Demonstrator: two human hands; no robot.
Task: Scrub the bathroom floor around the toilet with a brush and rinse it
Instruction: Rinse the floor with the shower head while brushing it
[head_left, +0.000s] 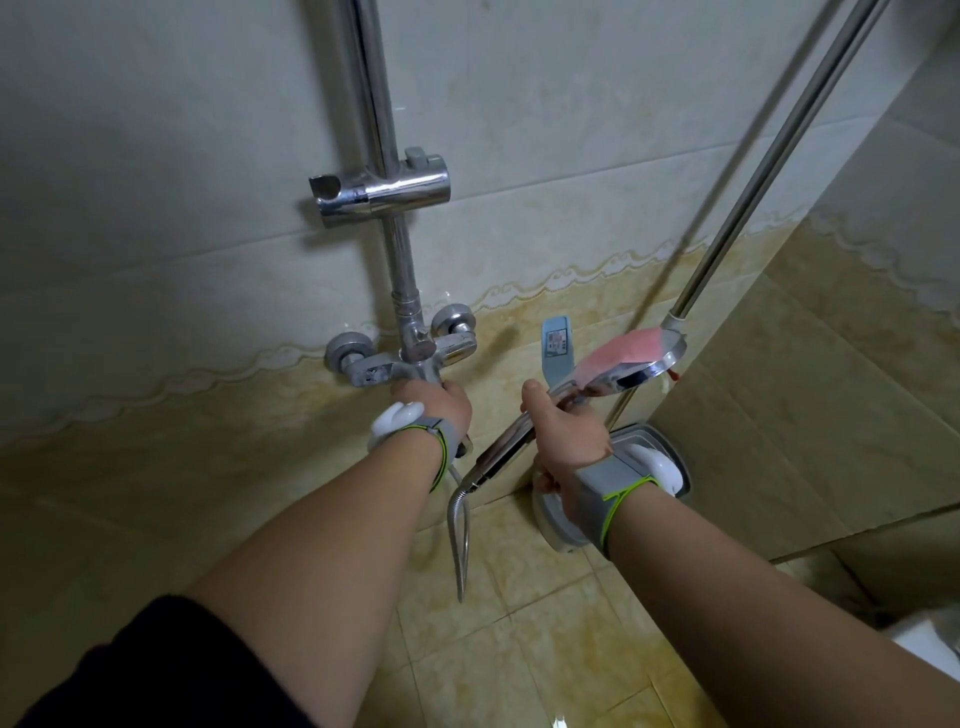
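Beige tiled wall (571, 130) ahead; my left hand (434, 410) is closed around the faucet lever (415, 374), my right hand (569, 441) grips the shower head (631, 358) handle, above the yellowish floor (519, 623)

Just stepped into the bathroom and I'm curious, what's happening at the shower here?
A person stands at the tiled wall. Their left hand grips the chrome mixer tap at its lever. Their right hand holds the chrome handheld shower head by its handle, lifted out of the empty chrome holder on the upright rail. Its metal hose loops down between the arms. No water is visibly running. It looks like preparation for rinsing; no brush is in view.
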